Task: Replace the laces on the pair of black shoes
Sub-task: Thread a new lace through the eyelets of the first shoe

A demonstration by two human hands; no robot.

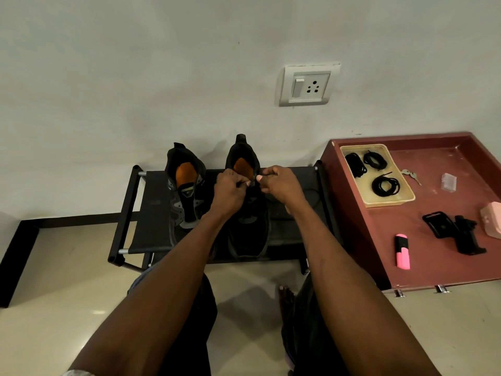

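Nearest to me I see a pale tiled floor (67, 289) and a bare foot (285, 295) between my two forearms, which reach away from me toward the wall. Past the floor stands a low black shoe rack (151, 207) with a fabric shelf, set against the wall. At right, just beside the rack, is a dark red table (433, 270) with a raised rim. On its near part lie a pink highlighter (402, 251) and a black phone holder (455, 231); a pink object (492, 219) sits at the right edge. Farther back on it is a shallow yellow tray (406, 198) holding three coiled black laces (385, 185), with keys (411, 175) and a small clear box (448, 182) just beside the tray.

On the rack, two black shoes stand side by side, heels toward the wall. The left shoe (187, 191) has no hand on it. My left hand (229, 189) and right hand (279, 183) meet over the upper part of the right shoe (248, 232), near its opening. Both have their fingers curled and pinched at the lacing area; the dark lace (253, 185) between them is barely visible, so I cannot tell exactly how it runs.

Beyond the shoes is a plain pale wall (135, 77) with a dark skirting (81, 218) at its base and a white switch-and-socket plate (309, 84) up to the right.
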